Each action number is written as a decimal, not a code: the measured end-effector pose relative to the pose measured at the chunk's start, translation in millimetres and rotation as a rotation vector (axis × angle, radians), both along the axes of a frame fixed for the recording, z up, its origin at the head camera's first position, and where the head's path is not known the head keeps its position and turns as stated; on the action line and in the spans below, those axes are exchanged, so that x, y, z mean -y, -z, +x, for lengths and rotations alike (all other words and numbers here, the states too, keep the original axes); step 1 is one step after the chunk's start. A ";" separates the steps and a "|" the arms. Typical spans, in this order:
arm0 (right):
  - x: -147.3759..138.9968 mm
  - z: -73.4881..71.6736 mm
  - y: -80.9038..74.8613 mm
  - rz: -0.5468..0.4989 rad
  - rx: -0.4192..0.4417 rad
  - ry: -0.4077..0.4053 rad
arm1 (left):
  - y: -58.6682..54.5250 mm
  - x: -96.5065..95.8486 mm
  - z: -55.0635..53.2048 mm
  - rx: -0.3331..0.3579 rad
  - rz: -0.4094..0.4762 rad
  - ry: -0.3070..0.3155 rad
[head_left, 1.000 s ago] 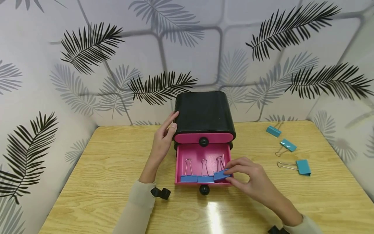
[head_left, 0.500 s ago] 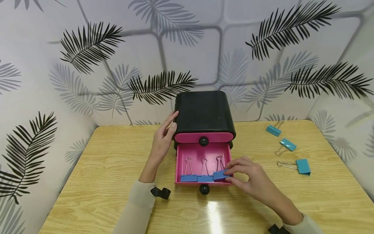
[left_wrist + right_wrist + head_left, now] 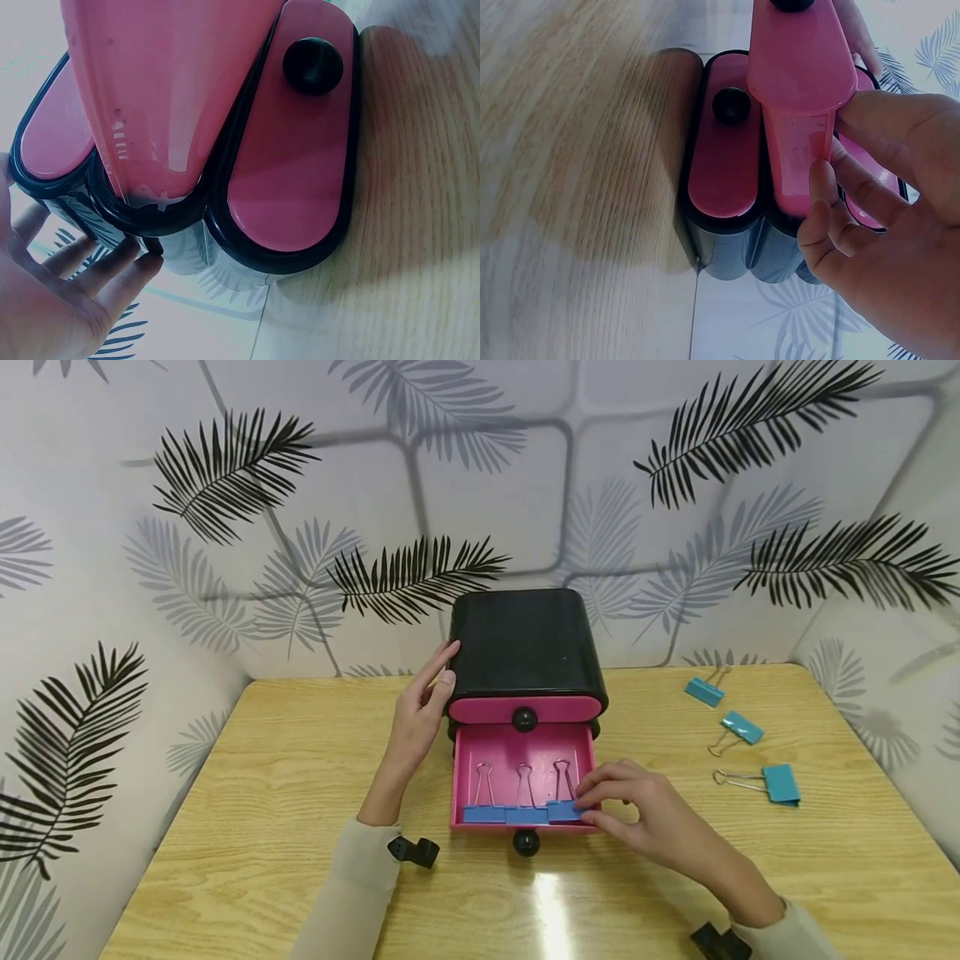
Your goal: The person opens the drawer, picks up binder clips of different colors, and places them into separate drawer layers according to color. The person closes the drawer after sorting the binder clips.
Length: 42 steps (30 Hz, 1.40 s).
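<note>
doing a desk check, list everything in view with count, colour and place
Drawer unit: 1, black, on the table
Open drawer: 1, pink, middle tier
Closed drawers: 2, pink fronts, above and below it
Knobs: 3, black, one per drawer front
Binder clips: 3, blue, along the open drawer's front
Loose clips: 3, teal, on the table's right side
Table: 1, light wood, under the unit
Wall covering: 1, pale with dark leaves, behind the table
Sleeves: 2, beige, on the forearms
Wrist cameras: 2, black, at the cuffs
Left hand: 1, bare, against the unit's left side
Right hand: 1, bare, pinching the rightmost blue clip
</note>
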State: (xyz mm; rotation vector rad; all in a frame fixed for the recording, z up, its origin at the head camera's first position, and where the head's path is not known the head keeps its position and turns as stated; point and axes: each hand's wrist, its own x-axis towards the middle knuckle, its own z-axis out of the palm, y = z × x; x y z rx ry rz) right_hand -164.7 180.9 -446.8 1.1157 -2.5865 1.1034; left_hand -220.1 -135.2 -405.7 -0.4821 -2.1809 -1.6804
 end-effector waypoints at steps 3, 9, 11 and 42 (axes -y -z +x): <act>-0.1 -0.1 0.3 -0.004 -0.004 0.000 | -0.7 -0.5 -0.1 -0.002 -0.003 -0.002; 0.7 2.1 3.5 -0.048 -0.021 0.012 | -0.9 -0.6 0.0 -0.002 -0.003 -0.004; 0.7 3.9 4.0 -0.067 -0.020 0.027 | -0.6 -0.3 -0.2 -0.001 0.002 0.000; 26.4 53.0 6.4 -0.316 0.076 -0.043 | 0.8 -0.1 -1.4 0.004 0.015 0.012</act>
